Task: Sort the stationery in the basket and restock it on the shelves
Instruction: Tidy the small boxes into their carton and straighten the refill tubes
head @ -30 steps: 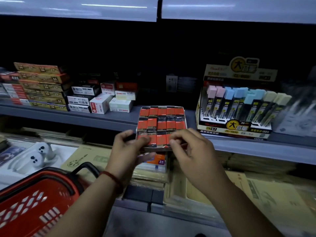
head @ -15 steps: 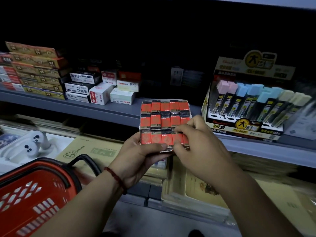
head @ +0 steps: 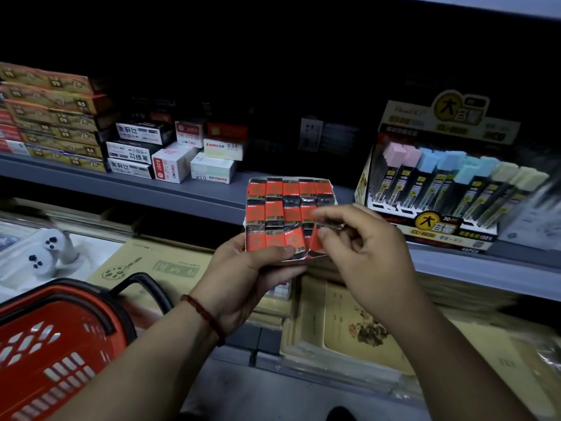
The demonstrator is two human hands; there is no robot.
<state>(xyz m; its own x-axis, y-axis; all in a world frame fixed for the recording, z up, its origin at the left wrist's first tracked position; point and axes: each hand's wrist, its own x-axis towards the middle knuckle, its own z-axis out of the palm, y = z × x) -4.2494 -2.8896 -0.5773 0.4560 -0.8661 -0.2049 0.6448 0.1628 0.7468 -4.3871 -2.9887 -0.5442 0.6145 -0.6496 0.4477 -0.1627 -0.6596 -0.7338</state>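
Flat square pack of red-and-black 2B erasers (head: 277, 212) is being held before the front edge of the grey metal shelf (head: 170, 196): left hand (head: 243, 281) gripping its near edge, right hand (head: 367, 256) pinching clear wrap (head: 329, 224) at its near-right corner.

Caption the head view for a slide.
Left hand holds a pack of red 2B erasers before the shelf; right hand pinches its right edge.

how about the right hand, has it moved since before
Yes, slightly up: the right hand, pinching the eraser pack, now tops the shelf edge, level with the base of the lead refill display.
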